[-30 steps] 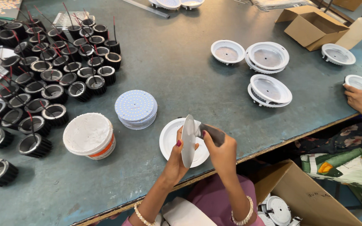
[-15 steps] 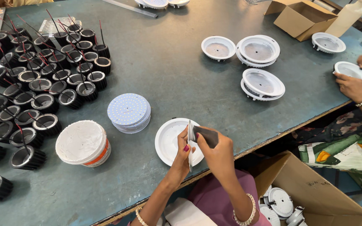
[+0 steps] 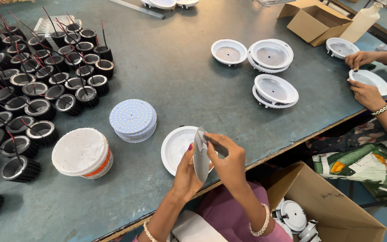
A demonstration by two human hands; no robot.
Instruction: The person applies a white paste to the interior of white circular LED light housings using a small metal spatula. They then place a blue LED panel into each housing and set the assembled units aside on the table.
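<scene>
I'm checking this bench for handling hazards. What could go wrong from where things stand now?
The thin round disc is pinched on edge between the left hand and right hand, above the white housing; it might slip or flex. That housing sits close to the table edge, over the open carton, so a nudge could tip it off.

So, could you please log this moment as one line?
left hand: holds round disc on edge | right hand: small dark tool at disc | white housing beneath

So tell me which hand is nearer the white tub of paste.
Left. The left hand holds the round disc to the right of the white tub; the right hand is on the disc's far side, farther away.
</scene>
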